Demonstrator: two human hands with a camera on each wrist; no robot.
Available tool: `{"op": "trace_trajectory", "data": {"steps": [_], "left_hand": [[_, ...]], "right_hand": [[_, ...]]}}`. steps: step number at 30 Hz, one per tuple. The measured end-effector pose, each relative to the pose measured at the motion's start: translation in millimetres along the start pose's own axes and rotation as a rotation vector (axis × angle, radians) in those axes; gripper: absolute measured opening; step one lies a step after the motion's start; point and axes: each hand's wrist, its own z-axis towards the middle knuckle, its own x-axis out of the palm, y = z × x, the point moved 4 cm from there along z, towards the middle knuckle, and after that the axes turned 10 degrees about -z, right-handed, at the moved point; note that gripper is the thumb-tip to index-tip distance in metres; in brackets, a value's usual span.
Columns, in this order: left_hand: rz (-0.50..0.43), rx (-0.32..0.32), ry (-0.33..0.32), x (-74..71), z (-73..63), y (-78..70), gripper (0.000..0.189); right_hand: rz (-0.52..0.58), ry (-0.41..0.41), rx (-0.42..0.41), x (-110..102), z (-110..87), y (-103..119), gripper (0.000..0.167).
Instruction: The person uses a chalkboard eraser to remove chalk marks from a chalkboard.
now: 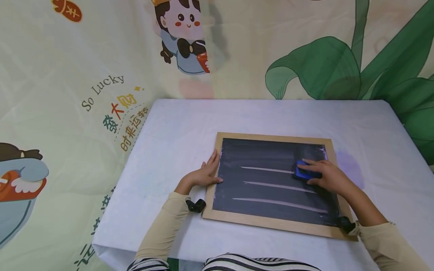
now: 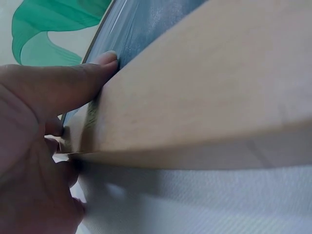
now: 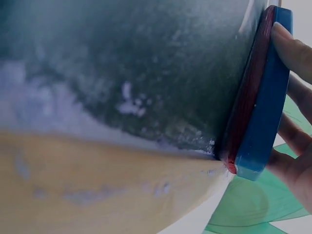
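Note:
A chalkboard (image 1: 264, 210) with a light wooden frame lies on the white-covered table. Three pale chalk lines run across its dark surface. My left hand (image 1: 204, 174) holds the board's left edge; in the left wrist view the thumb (image 2: 73, 83) lies over the wooden frame (image 2: 195, 92), and the other fingers are at its outer side, partly hidden. Near the right end of the top line, my right hand (image 1: 327, 174) grips a blue chalkboard eraser (image 1: 303, 172). The right wrist view shows the eraser's red felt side (image 3: 248, 87) against the board.
The white tablecloth (image 1: 183, 124) spreads around the board, with a faint purple stain (image 1: 350, 169) at its right. White chalk residue (image 3: 44, 102) marks the board's edge and frame. A printed curtain (image 1: 244, 49) hangs behind the table. Black wrist devices (image 1: 196, 205) sit on both wrists.

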Motion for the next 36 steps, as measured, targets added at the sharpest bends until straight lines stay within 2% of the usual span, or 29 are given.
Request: {"op": "trace_trajectory", "data": {"steps": [11, 17, 21, 28, 36], "left_hand": [[-0.002, -0.004, 0.004, 1.8, -0.7, 0.1, 0.095], [0.010, -0.010, -0.007, 1.2, -0.6, 0.1, 0.094], [0.001, -0.004, -0.007, 0.8, -0.7, -1.7, 0.094], [0.002, -0.019, 0.008, 3.0, 1.6, -2.2, 0.095], [0.008, -0.028, 0.001, 2.7, 1.6, -2.7, 0.096]], "right_hand": [[-0.003, -0.012, -0.018, -0.7, 3.8, 4.9, 0.057], [-0.028, -0.002, -0.054, 1.6, 15.6, 16.5, 0.056], [-0.030, 0.014, -0.092, 4.9, 28.4, 30.9, 0.055], [-0.037, 0.061, -0.090, 10.2, 53.9, 62.3, 0.055], [-0.062, 0.062, -0.150, 14.1, 83.7, 102.2, 0.054]]}}
